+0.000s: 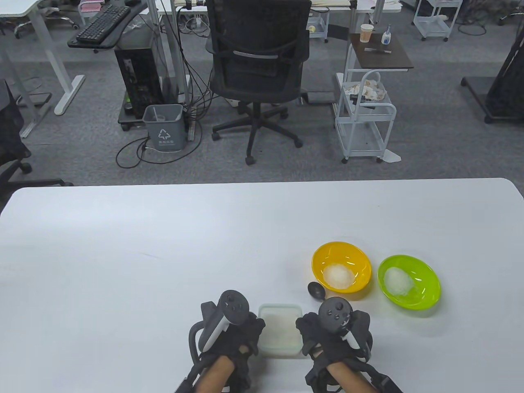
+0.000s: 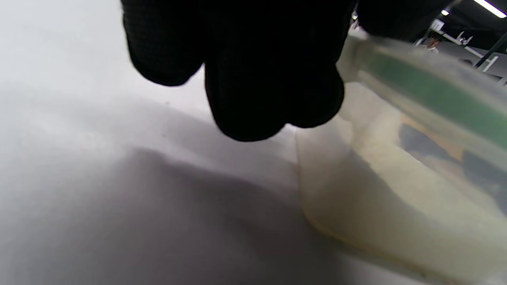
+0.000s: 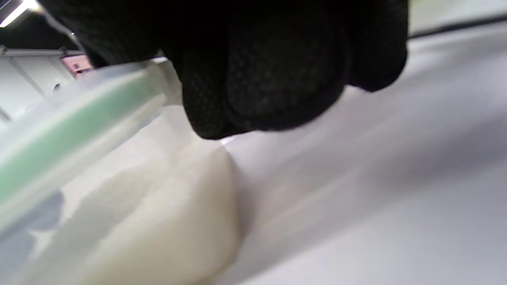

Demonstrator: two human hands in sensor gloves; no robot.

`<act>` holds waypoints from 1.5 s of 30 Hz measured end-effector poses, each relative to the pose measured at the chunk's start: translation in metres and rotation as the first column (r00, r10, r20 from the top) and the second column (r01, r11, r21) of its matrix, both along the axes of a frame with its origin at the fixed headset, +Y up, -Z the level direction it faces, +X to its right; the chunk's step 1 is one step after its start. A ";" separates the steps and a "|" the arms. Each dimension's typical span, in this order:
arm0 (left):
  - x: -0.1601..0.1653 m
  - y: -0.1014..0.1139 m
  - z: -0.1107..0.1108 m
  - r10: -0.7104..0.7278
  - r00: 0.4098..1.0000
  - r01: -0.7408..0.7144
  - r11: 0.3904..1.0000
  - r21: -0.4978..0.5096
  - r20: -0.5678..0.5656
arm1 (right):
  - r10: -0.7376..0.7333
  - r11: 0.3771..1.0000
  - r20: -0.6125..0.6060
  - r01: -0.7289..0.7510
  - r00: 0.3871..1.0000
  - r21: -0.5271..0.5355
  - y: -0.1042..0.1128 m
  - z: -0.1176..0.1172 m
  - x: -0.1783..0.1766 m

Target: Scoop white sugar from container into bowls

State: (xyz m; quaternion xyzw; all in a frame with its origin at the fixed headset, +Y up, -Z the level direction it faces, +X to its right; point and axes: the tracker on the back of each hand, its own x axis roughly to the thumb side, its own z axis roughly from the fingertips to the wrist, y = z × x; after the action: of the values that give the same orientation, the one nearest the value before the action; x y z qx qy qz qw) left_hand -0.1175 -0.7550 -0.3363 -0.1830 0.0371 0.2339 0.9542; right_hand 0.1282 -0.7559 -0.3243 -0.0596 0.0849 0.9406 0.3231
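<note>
A clear square sugar container (image 1: 279, 329) with white sugar stands at the table's near edge, between my hands. My left hand (image 1: 250, 332) grips its left side and my right hand (image 1: 308, 332) grips its right side. In the left wrist view my fingers (image 2: 257, 91) sit at the container's (image 2: 396, 190) green-sealed rim (image 2: 427, 91). The right wrist view shows the same: fingers (image 3: 269, 79) at the rim (image 3: 79, 122) of the container (image 3: 150, 221). An orange bowl (image 1: 323, 250) and a green bowl (image 1: 430, 271) each hold a mound of sugar. A black spoon (image 1: 316, 290) lies beside the orange bowl.
The white table (image 1: 163, 254) stretches wide to the left and behind the bowls. Beyond its far edge are a black office chair (image 1: 258, 65), a white cart (image 1: 364, 118) and a grey bin (image 1: 163, 127) on the floor.
</note>
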 end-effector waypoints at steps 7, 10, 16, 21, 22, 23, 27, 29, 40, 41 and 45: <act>-0.002 -0.002 0.000 0.021 1.000 -0.021 1.000 -0.007 0.003 | 0.012 1.000 -0.007 -0.011 1.000 0.012 -0.002 0.001 0.001; -0.001 -0.001 0.000 0.004 1.000 -0.004 1.000 0.002 0.010 | 0.024 1.000 -0.011 -0.023 1.000 0.019 -0.002 0.001 0.001; 0.001 0.004 -0.001 -0.069 0.997 0.067 0.997 0.047 0.041 | 0.127 0.988 -0.042 -0.123 0.991 0.090 0.005 0.001 -0.001; 0.008 0.033 0.004 -0.229 0.968 0.201 0.953 0.226 0.106 | 0.302 0.921 -0.065 -0.273 0.951 0.276 0.030 0.006 0.002; 0.008 0.038 0.006 -0.245 0.962 0.209 0.944 0.254 0.119 | 0.339 0.895 -0.063 -0.302 0.938 0.328 0.038 0.008 0.004; 0.009 0.045 0.009 -0.254 0.957 0.205 0.934 0.293 0.142 | 0.368 0.874 -0.065 -0.322 0.927 0.364 0.045 0.009 0.006; 0.005 0.057 0.016 -0.313 0.927 0.212 0.892 0.398 0.208 | 0.486 0.775 -0.055 -0.401 0.872 0.489 0.068 0.016 0.019; 0.003 0.057 0.019 -0.338 0.922 0.233 0.874 0.427 0.189 | 0.549 0.728 -0.057 -0.444 0.834 0.523 0.072 0.018 0.025; -0.011 0.019 0.018 -0.399 0.899 0.289 0.850 0.440 0.180 | 0.688 0.643 -0.101 -0.540 0.719 0.543 0.036 0.029 0.042; -0.013 0.018 0.018 -0.402 0.897 0.297 0.855 0.425 0.182 | 0.695 0.634 -0.099 -0.542 0.712 0.551 0.035 0.029 0.043; -0.017 0.016 0.021 -0.417 0.893 0.309 0.844 0.439 0.172 | 0.677 0.653 -0.103 -0.530 0.729 0.540 0.035 0.030 0.043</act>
State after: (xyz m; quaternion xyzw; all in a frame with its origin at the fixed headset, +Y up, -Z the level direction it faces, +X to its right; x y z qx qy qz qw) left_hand -0.1349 -0.7388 -0.3157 -0.0026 -0.1032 0.0241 0.9944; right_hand 0.1714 -0.7206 -0.2948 0.1378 -0.1263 0.9821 -0.0250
